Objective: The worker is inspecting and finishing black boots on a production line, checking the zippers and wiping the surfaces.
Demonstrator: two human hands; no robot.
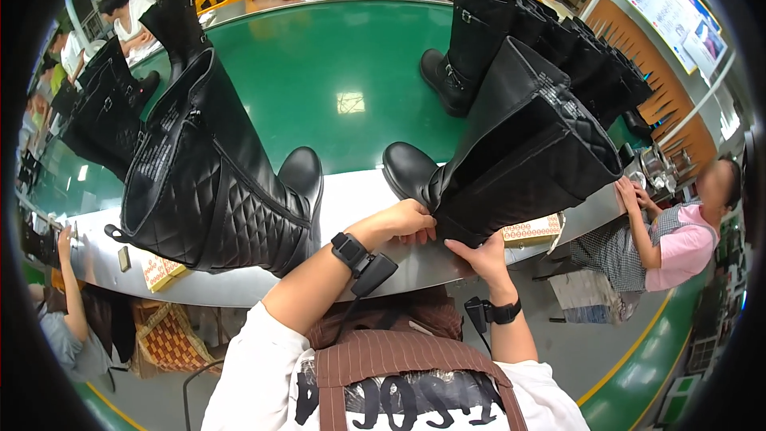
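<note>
Evidently steadying it, the left hand and right hand have their fingers closed around the heel of a tall black quilted leather boot, tipped back on the grey counter, its twin left of them.

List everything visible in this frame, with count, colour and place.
held boot: 1, black, quilted shaft, centre right on the steel rim, both hands at its heel
near boot: 1, black, quilted, left of centre
row of boots: several, black, upper right
far boots: a few, black, upper left
belt: 1, green, centre
label sheets: 2, yellowish, on the table edge
co-workers: several, seated around the line
wrist devices: 2, black
left hand: on the heel
right hand: fingers under the shaft
</note>
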